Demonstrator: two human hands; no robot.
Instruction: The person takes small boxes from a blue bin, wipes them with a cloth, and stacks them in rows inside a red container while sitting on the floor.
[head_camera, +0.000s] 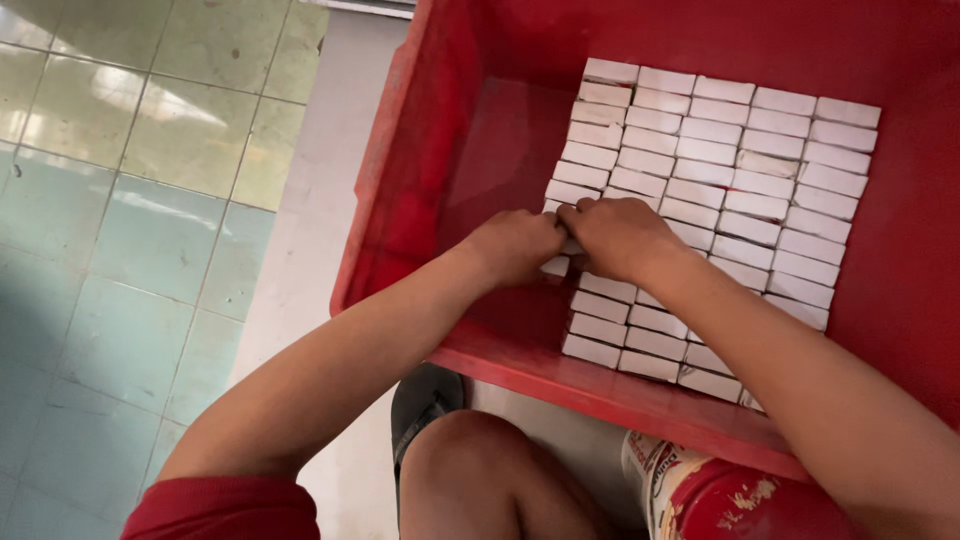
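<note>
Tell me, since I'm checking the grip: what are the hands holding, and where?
Both hands, left and right, pinch a small white box at the stack's left edge; exact hold hidden.

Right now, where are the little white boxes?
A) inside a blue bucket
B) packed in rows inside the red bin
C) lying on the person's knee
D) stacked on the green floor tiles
B: the white boxes stand in tight rows inside the red bin, where the left hand and right hand meet.

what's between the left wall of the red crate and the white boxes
In the head view, a bare strip of crate floor lies between the left wall and the white boxes; lower down, the left hand crosses it.
</note>
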